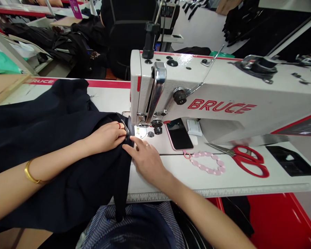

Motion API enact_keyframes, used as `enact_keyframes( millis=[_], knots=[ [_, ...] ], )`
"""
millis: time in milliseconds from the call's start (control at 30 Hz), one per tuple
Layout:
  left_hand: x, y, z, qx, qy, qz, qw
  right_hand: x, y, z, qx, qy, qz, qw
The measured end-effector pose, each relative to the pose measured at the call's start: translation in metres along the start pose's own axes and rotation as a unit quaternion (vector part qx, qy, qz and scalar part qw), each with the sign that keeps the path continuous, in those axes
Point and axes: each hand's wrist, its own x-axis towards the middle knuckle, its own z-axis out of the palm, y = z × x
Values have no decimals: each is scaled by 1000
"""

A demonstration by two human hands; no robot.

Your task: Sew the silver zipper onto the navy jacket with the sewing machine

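Observation:
A large piece of dark navy fabric lies over the left half of the sewing table and hangs off its front edge. My left hand rests on the cloth with fingers curled, pinching its edge just left of the presser foot. My right hand lies flat on the table with fingers stretched out, its fingertips pressing the fabric edge beside the left hand. A gold bangle circles my left wrist. The white BRUCE sewing machine stands directly behind both hands.
A phone in a pink case with a pink bead strap lies under the machine arm, next to a small white box. Red-handled scissors lie to the right. A ruler strip runs along the table's front edge. Dark garments pile up behind.

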Motion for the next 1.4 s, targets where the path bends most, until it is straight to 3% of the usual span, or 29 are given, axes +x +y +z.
enact_keyframes(
  millis=[100,167,500,667,733,800,867,933,1000,1100,1167,1200,1267,1333,1400],
  knots=[
    [1,-1,0,-31,-8,-17,999,21,24,0,-60,-20,-131,989],
    [1,-1,1,-31,-6,-25,999,27,34,3,-77,-10,-168,983],
    [-7,0,7,-15,-21,-51,998,17,39,13,-74,72,-86,991],
    [-1,0,10,45,15,-86,995,16,25,12,-70,164,-113,977],
    [6,-6,11,65,51,-126,989,15,19,13,-49,162,-132,977],
    [15,-13,9,40,99,-156,982,13,13,15,21,132,-94,987],
    [22,-22,6,-23,131,-163,978,12,9,16,157,108,20,981],
    [26,-28,1,-97,140,-169,971,12,5,15,338,88,170,922],
    [27,-33,-3,-171,142,-187,957,13,0,14,508,53,282,812],
    [26,-35,-4,-250,143,-209,934,19,-11,10,681,-45,346,644],
    [22,-33,-5,-226,145,-209,940,22,-19,6,732,-104,357,572],
    [19,-31,-6,-183,158,-206,948,24,-22,5,742,-118,361,552],
    [11,-23,-9,-62,200,-173,962,26,-28,4,741,-113,377,545],
    [4,-13,-13,46,217,-64,973,26,-32,5,720,-88,393,565],
    [1,-5,-16,104,161,90,977,26,-34,6,694,-74,402,593]
  ],
)
